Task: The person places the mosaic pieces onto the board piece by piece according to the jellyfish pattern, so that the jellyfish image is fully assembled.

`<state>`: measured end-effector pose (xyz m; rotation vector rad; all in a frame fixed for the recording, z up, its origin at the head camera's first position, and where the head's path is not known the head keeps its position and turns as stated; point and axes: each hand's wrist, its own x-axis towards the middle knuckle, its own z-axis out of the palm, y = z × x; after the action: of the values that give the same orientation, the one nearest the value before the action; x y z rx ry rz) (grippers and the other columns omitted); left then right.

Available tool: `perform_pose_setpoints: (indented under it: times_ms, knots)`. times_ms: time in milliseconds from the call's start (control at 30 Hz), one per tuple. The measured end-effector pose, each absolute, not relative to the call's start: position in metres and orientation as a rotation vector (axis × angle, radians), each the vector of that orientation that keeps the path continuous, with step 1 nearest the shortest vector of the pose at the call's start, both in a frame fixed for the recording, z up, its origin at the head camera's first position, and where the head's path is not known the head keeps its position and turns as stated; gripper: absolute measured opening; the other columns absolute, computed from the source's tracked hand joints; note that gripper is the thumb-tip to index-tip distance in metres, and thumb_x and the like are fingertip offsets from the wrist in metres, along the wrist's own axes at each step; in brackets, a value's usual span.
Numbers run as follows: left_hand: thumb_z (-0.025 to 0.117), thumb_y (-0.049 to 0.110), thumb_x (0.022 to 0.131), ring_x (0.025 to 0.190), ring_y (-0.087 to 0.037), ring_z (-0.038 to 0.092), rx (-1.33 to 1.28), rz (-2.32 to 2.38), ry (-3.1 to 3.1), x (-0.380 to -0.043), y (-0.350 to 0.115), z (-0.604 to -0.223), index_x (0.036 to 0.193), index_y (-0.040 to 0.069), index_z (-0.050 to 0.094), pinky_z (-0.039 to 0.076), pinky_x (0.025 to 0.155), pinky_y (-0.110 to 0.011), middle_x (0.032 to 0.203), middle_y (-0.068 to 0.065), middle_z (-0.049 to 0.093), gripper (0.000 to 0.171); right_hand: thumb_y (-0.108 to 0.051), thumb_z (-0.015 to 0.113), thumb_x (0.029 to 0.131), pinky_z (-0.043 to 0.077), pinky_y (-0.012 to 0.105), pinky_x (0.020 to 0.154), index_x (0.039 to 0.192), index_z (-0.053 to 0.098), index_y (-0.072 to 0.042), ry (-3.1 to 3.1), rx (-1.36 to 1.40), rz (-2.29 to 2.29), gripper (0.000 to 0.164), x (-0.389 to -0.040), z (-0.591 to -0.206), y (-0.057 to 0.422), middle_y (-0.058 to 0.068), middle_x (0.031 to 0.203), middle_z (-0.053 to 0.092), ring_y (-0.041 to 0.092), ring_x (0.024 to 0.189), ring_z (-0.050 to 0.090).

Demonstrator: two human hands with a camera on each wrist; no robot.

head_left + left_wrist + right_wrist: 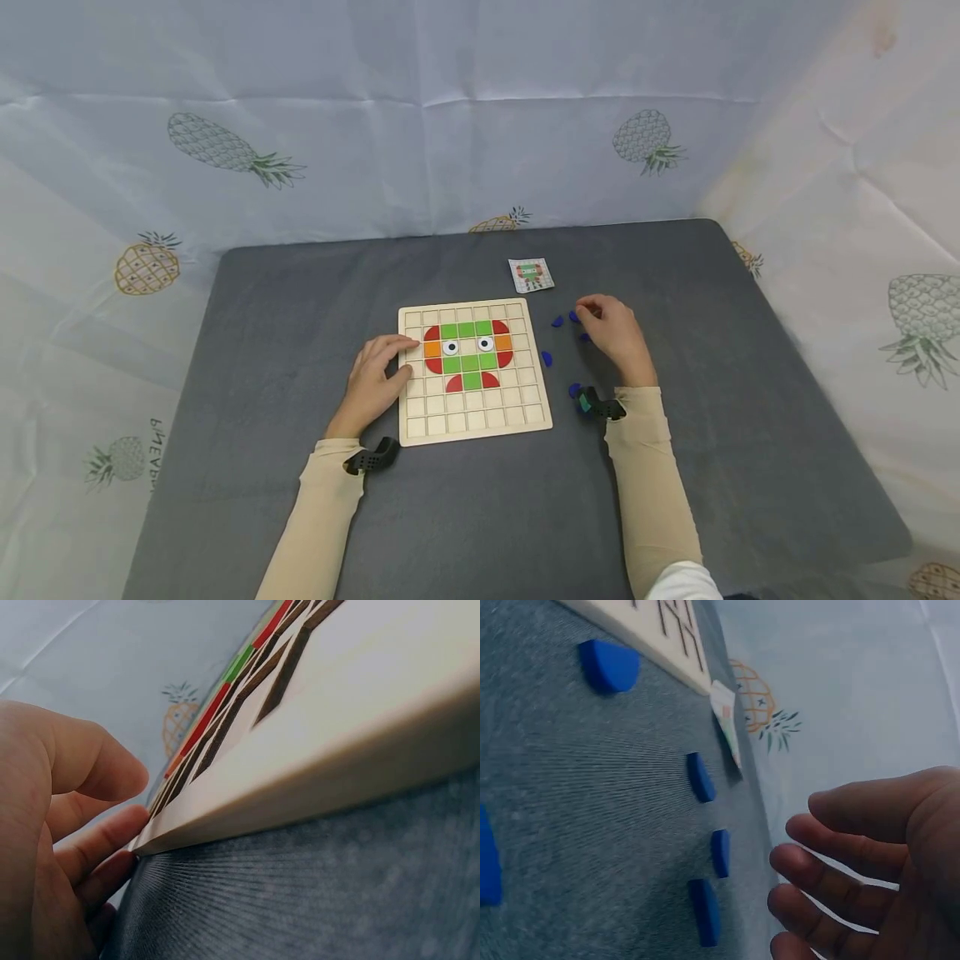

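Note:
A square wooden grid board (474, 422) lies on the table. Set into its cells are green squares (471, 362), orange squares, red quarter-round pieces (432, 366) and two eye pieces (486, 343). My left hand (375, 375) rests at the board's left edge, its fingertips against the rim and the thumb lifted off it in the left wrist view. To the right, my right hand (617, 337) hovers by several blue rounded pieces (547, 358). Its fingers bend loosely with nothing between them in the right wrist view, beside a blue piece (704, 911) on the cloth.
Behind the board's far right corner lies a small pattern card (531, 275) with one edge raised. A dark grey cloth (315, 292) covers the table. A pineapple-print curtain (420, 167) hangs along the back and sides. Another blue piece (574, 390) lies near the right wrist strap.

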<state>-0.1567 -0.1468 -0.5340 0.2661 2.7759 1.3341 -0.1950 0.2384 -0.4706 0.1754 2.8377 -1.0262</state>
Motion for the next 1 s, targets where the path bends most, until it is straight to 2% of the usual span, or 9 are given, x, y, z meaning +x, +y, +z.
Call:
perform_pose_setpoints:
  times_ms: [100,233,300,367,500,600,800,1000]
  knots:
    - [0.062,0.012,0.094,0.136,-0.027,0.041,0.273,1.333,2.783,-0.157,-0.147,-0.535,0.132,0.015,0.066,0.028,0.112,-0.055,0.139,-0.006,0.056,0.039,-0.026,0.051,0.105,0.048,0.057,0.096,0.140,0.059,-0.003,2.831,0.174,-0.910,0.042,-0.197,-0.478,0.239,0.023,0.133,0.058,0.039,0.114,0.059]
    - [0.063,0.011,0.094,0.136,-0.026,0.041,0.281,1.335,2.796,-0.157,-0.146,-0.536,0.132,0.015,0.066,0.029,0.113,-0.054,0.139,-0.006,0.056,0.039,-0.024,0.055,0.103,0.043,0.063,0.103,0.148,0.052,-0.007,2.815,0.137,-0.702,0.047,-0.199,-0.484,0.240,0.025,0.142,0.048,0.044,0.131,0.046]
    - [0.063,0.011,0.093,0.136,-0.026,0.041,0.278,1.341,2.797,-0.157,-0.146,-0.536,0.132,0.016,0.067,0.029,0.113,-0.053,0.138,-0.005,0.056,0.039,-0.023,0.059,0.102,0.042,0.064,0.104,0.147,0.053,-0.009,2.798,0.126,-0.658,0.048,-0.199,-0.485,0.240,0.025,0.141,0.047,0.043,0.132,0.043]
    - [0.063,0.012,0.093,0.136,-0.026,0.041,0.275,1.345,2.796,-0.157,-0.146,-0.536,0.132,0.016,0.067,0.029,0.113,-0.053,0.138,-0.005,0.057,0.039,-0.021,0.062,0.100,0.044,0.060,0.100,0.141,0.058,-0.008,2.792,0.123,-0.668,0.043,-0.199,-0.485,0.239,0.023,0.134,0.051,0.041,0.125,0.047]
    - [0.063,0.012,0.093,0.136,-0.026,0.041,0.280,1.340,2.797,-0.157,-0.147,-0.536,0.132,0.015,0.066,0.029,0.113,-0.054,0.138,-0.005,0.057,0.039,-0.018,0.066,0.097,0.048,0.048,0.086,0.121,0.066,-0.003,2.790,0.114,-0.733,0.028,-0.199,-0.486,0.237,0.018,0.111,0.062,0.032,0.100,0.057]
    - [0.063,0.011,0.093,0.136,-0.026,0.041,0.284,1.339,2.796,-0.157,-0.147,-0.536,0.132,0.015,0.066,0.029,0.113,-0.054,0.138,-0.006,0.056,0.039,-0.016,0.067,0.097,0.047,0.041,0.079,0.117,0.066,0.000,2.774,0.104,-0.753,0.025,-0.200,-0.486,0.237,0.016,0.102,0.063,0.028,0.089,0.057]
    - [0.062,0.012,0.094,0.136,-0.026,0.041,0.283,1.346,2.783,-0.157,-0.147,-0.535,0.133,0.016,0.066,0.029,0.113,-0.054,0.139,-0.006,0.056,0.039,-0.017,0.065,0.098,0.047,0.039,0.077,0.120,0.065,0.000,2.746,0.107,-0.763,0.028,-0.198,-0.484,0.237,0.015,0.101,0.064,0.027,0.087,0.058]
    - [0.062,0.012,0.094,0.136,-0.026,0.041,0.276,1.344,2.775,-0.157,-0.147,-0.535,0.133,0.016,0.066,0.029,0.112,-0.054,0.139,-0.005,0.056,0.039,-0.014,0.053,0.102,0.050,0.047,0.087,0.125,0.065,-0.002,2.707,0.080,-0.806,0.029,-0.197,-0.478,0.239,0.021,0.120,0.067,0.032,0.100,0.061]
